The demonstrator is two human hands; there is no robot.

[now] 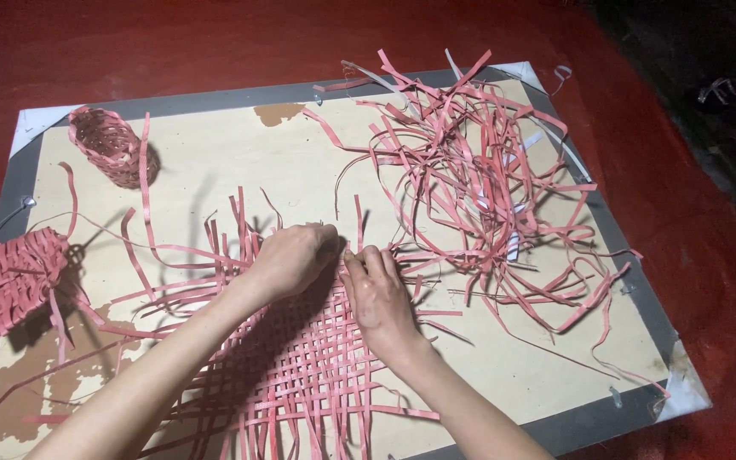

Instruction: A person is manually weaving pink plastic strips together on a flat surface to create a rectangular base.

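Note:
A flat mat of woven pink strips [300, 366] lies on a pale board [215, 162] with a grey border. My left hand [293, 255] is curled over the mat's far edge, fingers closed on a strip there. My right hand [376, 294] rests flat on the weave just to the right, its fingertips pinching a strip end beside the left hand. Loose strip ends stick out all round the mat.
A tangled heap of loose pink strips [479, 170] covers the board's right half. A small woven basket [112, 145] lies on its side at the far left. Another woven piece [19, 281] sits at the left edge. Red floor [692, 221] surrounds the board.

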